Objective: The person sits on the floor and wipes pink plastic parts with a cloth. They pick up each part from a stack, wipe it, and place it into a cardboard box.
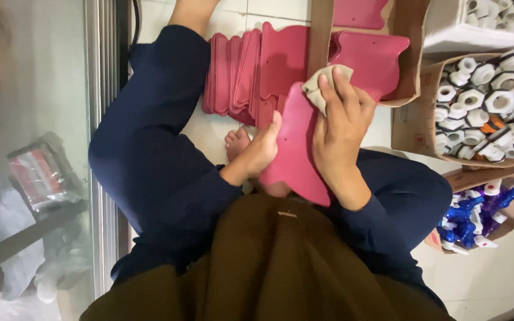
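Note:
I sit on the floor in dark blue trousers. My left hand point(259, 151) grips the left edge of a flat pink plastic plate point(295, 148), thumb on its face, holding it over my lap. My right hand point(340, 128) presses a folded beige cloth point(322, 83) against the plate's upper end. A bare foot point(237, 141) shows under my left hand.
A leaning row of several more pink plates point(245, 74) lies on the white tiled floor ahead. An open cardboard box point(408, 71) holds other pink plates. To the right, a box of white threaded caps point(486, 101) and a box of blue and white spray nozzles point(474, 220). A metal door frame point(103, 148) runs along the left.

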